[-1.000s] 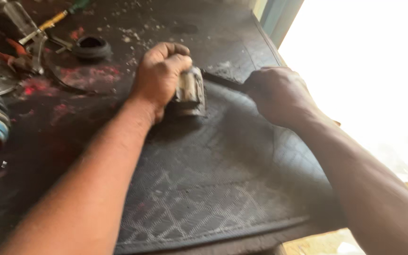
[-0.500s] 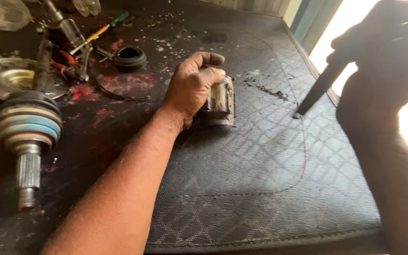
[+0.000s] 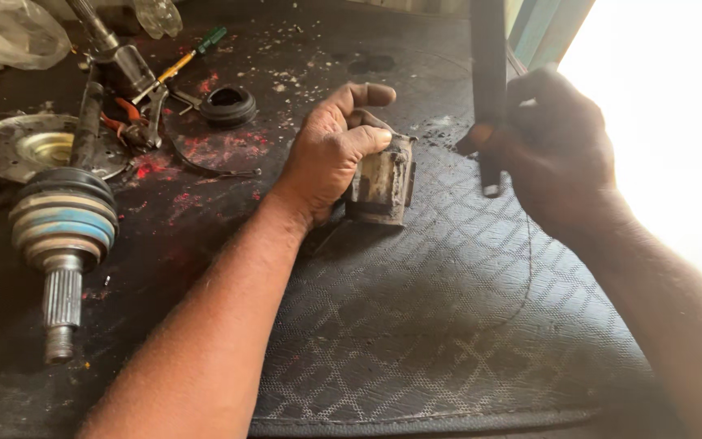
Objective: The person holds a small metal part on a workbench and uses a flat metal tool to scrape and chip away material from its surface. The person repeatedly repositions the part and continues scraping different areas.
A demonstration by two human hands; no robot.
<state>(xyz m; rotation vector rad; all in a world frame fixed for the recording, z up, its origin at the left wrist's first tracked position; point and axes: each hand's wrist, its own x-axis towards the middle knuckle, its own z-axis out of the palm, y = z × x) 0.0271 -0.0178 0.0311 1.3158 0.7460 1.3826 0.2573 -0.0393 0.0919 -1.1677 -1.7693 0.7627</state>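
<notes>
My left hand (image 3: 332, 150) grips a greasy, worn metal block (image 3: 382, 180) and holds it down on a dark patterned rubber mat (image 3: 416, 325). My right hand (image 3: 554, 154) is raised to the right of the block, closed around a dark flat metal bar (image 3: 487, 89) that stands nearly upright. The bar's lower end hangs a little above the mat, just right of the block. Its top runs out of the frame.
On the dirty workbench at left lies a drive-shaft joint (image 3: 62, 236) with a splined stub. Behind it are a metal disc (image 3: 22, 146), pliers (image 3: 136, 122), a green-handled screwdriver (image 3: 188, 53), a black rubber ring (image 3: 227, 104) and a clear plastic bag (image 3: 6, 32). Bright daylight floods the right edge.
My right hand lifted off the mat beside the block and swung the dark bar from a slant to nearly upright. My left hand stayed on the block.
</notes>
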